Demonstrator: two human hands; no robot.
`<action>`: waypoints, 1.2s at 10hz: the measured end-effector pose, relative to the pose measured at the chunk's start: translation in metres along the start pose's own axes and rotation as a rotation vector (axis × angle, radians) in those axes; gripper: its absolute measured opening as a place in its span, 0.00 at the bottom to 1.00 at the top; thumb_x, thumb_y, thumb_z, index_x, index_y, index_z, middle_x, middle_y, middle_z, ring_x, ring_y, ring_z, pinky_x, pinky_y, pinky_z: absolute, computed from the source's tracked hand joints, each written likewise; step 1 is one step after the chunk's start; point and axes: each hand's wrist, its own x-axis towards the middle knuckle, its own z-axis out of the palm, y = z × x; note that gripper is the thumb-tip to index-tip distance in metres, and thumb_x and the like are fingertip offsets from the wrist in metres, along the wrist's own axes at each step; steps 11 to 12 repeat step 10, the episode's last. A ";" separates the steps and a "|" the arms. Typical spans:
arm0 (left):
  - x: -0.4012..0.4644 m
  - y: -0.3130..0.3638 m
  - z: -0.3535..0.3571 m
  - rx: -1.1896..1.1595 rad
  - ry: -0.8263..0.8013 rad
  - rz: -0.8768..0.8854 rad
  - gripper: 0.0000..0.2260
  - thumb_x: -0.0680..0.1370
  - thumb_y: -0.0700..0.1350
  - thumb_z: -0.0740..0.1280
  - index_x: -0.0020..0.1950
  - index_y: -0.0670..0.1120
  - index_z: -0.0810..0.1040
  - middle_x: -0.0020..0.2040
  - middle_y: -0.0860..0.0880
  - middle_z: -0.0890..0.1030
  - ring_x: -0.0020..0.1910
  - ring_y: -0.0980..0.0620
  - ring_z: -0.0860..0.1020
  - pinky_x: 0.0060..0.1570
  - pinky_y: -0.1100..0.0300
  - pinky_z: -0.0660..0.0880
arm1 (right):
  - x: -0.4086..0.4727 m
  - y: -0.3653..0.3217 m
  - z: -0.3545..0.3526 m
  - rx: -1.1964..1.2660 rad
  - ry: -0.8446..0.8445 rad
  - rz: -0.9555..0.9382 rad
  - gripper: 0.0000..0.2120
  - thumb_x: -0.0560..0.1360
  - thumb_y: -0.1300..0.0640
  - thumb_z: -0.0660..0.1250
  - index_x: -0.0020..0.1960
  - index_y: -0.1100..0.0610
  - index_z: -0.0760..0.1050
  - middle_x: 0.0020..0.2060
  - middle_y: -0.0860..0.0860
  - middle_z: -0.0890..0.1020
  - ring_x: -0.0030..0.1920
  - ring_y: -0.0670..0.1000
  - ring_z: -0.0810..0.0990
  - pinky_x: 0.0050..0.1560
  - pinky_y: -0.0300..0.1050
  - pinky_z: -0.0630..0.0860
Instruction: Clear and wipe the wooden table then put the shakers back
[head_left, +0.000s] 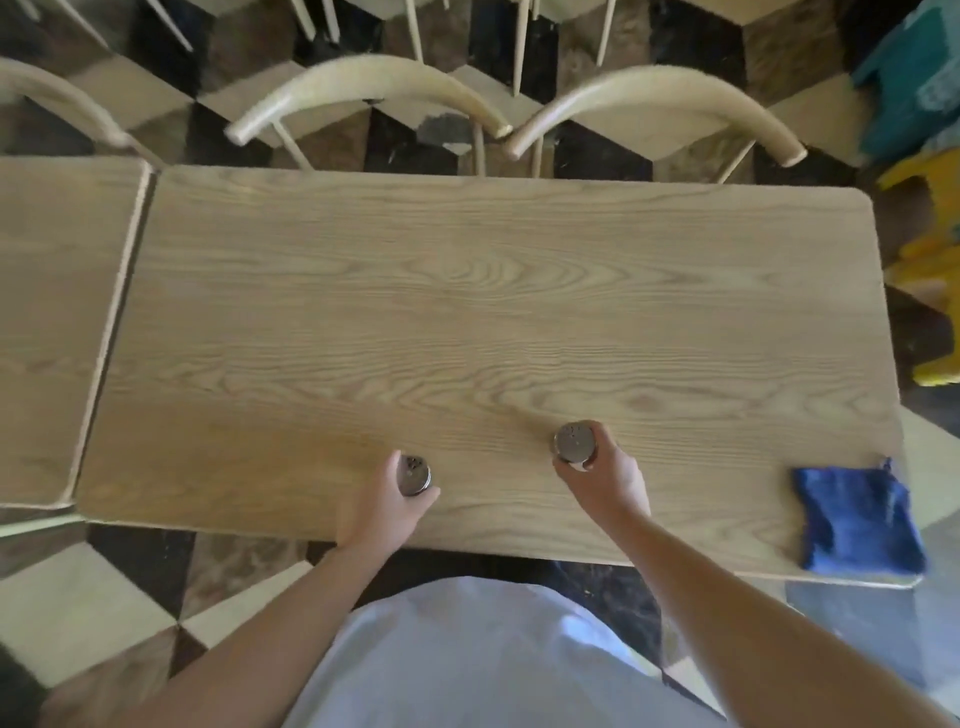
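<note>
The wooden table fills the middle of the view. My left hand grips one metal-topped shaker near the table's front edge, left of centre. My right hand grips the other metal-topped shaker, a little further in and to the right. Both shakers stand upright; whether their bases touch the wood is hidden by my fingers. A folded blue cloth lies on the front right corner of the table, partly overhanging the edge.
A second wooden table butts against the left side. Two curved-back chairs stand along the far edge. Yellow and teal objects sit on the floor at the right. The floor is patterned tile.
</note>
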 end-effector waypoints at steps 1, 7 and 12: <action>0.025 0.025 -0.003 -0.131 0.088 0.016 0.21 0.72 0.52 0.76 0.58 0.45 0.73 0.47 0.51 0.79 0.51 0.46 0.79 0.43 0.60 0.69 | 0.027 -0.023 -0.003 0.030 0.034 -0.009 0.20 0.68 0.39 0.72 0.57 0.36 0.69 0.38 0.40 0.81 0.39 0.42 0.80 0.35 0.42 0.77; 0.126 0.096 -0.027 -0.005 0.219 0.090 0.21 0.71 0.58 0.74 0.55 0.50 0.70 0.44 0.54 0.80 0.48 0.43 0.80 0.40 0.55 0.68 | 0.086 -0.091 0.019 0.076 0.177 0.137 0.21 0.72 0.40 0.71 0.61 0.41 0.68 0.42 0.46 0.79 0.43 0.51 0.79 0.44 0.49 0.77; 0.123 0.089 -0.024 -0.061 0.266 0.103 0.23 0.70 0.60 0.75 0.54 0.50 0.70 0.44 0.52 0.82 0.47 0.42 0.81 0.41 0.54 0.71 | 0.075 -0.093 0.023 0.126 0.180 0.279 0.30 0.70 0.36 0.70 0.66 0.41 0.62 0.47 0.48 0.81 0.48 0.55 0.82 0.44 0.47 0.75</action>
